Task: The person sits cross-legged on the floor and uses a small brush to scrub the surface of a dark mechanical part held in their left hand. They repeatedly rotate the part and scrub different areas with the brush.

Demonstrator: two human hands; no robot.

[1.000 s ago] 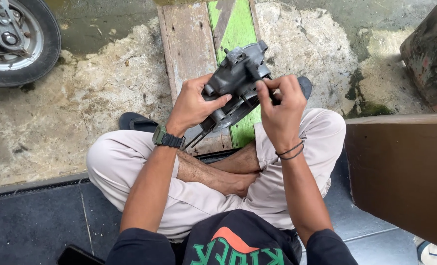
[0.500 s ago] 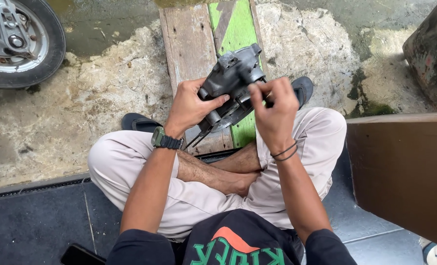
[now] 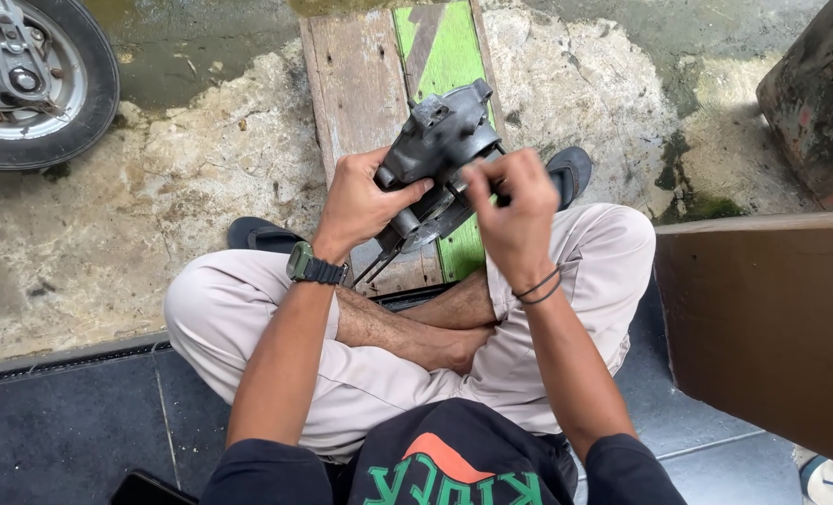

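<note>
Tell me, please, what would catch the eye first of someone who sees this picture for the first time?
First, the grey metal engine part at the centre, gripped by the left hand, while the right hand pinches something at its side. Behind it, a wooden plank with a green stripe lies on the rough ground. A motorcycle wheel stands at the top left.

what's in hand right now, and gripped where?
A grey metal engine part. The left hand wraps its left side; the right hand is at its right edge, but its exact grip there cannot be told.
</note>
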